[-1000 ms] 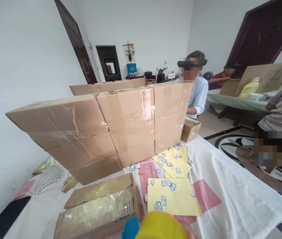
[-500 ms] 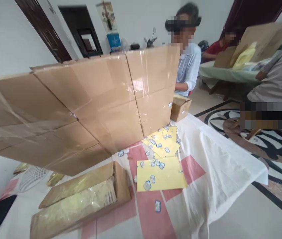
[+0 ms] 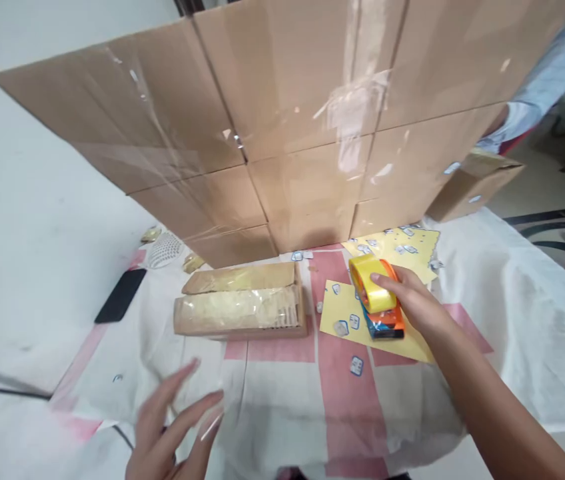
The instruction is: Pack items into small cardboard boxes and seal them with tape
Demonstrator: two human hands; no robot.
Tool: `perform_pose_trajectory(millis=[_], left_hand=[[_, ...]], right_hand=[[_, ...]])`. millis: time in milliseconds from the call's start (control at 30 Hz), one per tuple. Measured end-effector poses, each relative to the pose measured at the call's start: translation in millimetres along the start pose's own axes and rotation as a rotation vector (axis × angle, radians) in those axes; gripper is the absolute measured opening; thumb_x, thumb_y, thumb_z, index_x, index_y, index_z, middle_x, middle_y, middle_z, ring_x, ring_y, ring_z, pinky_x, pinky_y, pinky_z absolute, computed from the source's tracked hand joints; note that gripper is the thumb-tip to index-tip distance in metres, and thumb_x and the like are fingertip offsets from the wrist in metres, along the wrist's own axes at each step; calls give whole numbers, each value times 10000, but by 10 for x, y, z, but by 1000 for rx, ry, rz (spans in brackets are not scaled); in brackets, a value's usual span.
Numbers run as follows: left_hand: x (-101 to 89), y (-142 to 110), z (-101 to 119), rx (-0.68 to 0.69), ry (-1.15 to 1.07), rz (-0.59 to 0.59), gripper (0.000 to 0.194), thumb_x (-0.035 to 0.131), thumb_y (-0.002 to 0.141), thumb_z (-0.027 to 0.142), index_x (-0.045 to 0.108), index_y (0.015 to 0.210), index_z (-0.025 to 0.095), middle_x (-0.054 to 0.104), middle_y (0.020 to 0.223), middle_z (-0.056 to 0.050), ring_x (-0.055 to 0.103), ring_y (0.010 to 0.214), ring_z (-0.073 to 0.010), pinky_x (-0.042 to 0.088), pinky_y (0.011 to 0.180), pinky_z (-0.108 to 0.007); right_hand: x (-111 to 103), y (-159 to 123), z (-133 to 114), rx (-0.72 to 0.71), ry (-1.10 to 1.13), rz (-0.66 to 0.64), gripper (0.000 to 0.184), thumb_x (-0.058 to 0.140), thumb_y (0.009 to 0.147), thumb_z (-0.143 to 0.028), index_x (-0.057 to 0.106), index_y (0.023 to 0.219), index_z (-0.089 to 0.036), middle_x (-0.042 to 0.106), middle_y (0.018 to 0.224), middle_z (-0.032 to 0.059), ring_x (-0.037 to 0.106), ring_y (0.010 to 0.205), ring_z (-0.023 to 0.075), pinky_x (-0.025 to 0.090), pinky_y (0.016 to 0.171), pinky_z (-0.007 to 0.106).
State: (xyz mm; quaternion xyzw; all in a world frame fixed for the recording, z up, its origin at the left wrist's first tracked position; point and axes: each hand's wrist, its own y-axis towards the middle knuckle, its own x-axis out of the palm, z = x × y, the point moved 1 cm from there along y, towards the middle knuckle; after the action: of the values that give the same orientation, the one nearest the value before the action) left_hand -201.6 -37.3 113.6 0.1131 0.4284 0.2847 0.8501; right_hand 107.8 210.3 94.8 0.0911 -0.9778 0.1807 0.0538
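My right hand (image 3: 415,297) grips a tape dispenser (image 3: 391,319) with an orange and blue body and a yellow tape roll (image 3: 373,283) on it. The dispenser is over a yellow sheet of paper (image 3: 336,310) dotted with small blue-edged labels. At the lower left, my left hand (image 3: 172,430) is raised above the cloth, empty, its fingers apart and slightly blurred. Beyond its fingertips lies a long cardboard box (image 3: 240,310) with clear tape across its top.
A tall taped cardboard panel (image 3: 307,190) stands across the table's far side. Behind its right end are a small carton (image 3: 477,183) and another person's sleeve (image 3: 552,80). A black phone-like slab (image 3: 121,297) lies at the left; a loose label (image 3: 356,365) is on the cloth (image 3: 282,407).
The view has swung down and left. Both my hands have come into sight, the right one with the tape dispenser. The long box and the panel appear otherwise unmoved.
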Motion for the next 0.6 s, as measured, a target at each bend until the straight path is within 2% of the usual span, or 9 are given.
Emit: perform_pose_trajectory(millis=[67,133,233,267,300,333,400,500,600], left_hand=[[-66,91,62,31,113,101,101,725,886,268,792,961,275,526,1519,-54,529,1292,-309,420,1071,-481],[-89,211,138,30,104,140,116,736,875,237,782,975,275,535,1514,-48,531,1297,-299,433,1065,-475],[-66,409,235,22,-30,153,86,702,899,211,757,942,261,712,1232,-48,620,1166,-250,480,1014,-431],[-54,472,255,31,-62,159,76,697,901,202,751,919,253,740,1121,-43,640,1112,-240,490,991,-424],[-43,530,269,51,-74,160,72,701,898,195,747,904,249,751,1034,-36,651,1063,-233,494,967,-419],[-33,582,277,77,-73,159,75,706,892,186,747,895,249,754,974,-29,657,1021,-227,491,947,-417],[-12,663,280,112,-74,145,87,704,892,173,747,890,250,754,933,-24,663,955,-212,475,915,-409],[32,719,279,125,-149,92,93,675,915,181,733,869,237,754,892,-20,672,884,-191,462,898,-400],[82,713,288,128,-202,-4,113,666,920,171,722,848,238,751,840,12,674,829,-165,446,926,-383]], right_hand=[[-12,27,55,9,-132,19,449,704,820,-598,698,969,-175,744,810,93,705,707,271,556,589,345],[-78,-28,64,-53,-378,150,546,667,813,-670,697,1048,-177,758,908,121,718,821,324,574,684,409],[-83,-269,2,-274,-851,454,732,606,813,-724,619,1276,-157,708,1204,190,650,1108,431,534,895,584],[-19,-388,-28,-386,-950,518,741,578,837,-715,593,1321,-155,665,1296,200,600,1203,448,496,962,626],[82,-517,-60,-506,-1002,528,703,554,871,-685,585,1338,-161,625,1365,198,551,1280,446,463,1016,639],[218,-649,-95,-632,-999,467,613,546,908,-633,598,1324,-186,606,1398,177,531,1320,418,447,1058,617],[560,-884,-176,-824,-927,193,431,562,968,-489,595,1328,-255,593,1424,120,551,1327,337,452,1095,538],[1081,-1077,-332,-1054,-977,-203,456,589,990,-359,516,1431,-273,543,1483,100,503,1373,297,442,1125,495],[1401,-1050,-484,-1233,-1143,-403,479,572,1004,-275,485,1474,-253,537,1495,93,459,1395,306,410,1147,513]])
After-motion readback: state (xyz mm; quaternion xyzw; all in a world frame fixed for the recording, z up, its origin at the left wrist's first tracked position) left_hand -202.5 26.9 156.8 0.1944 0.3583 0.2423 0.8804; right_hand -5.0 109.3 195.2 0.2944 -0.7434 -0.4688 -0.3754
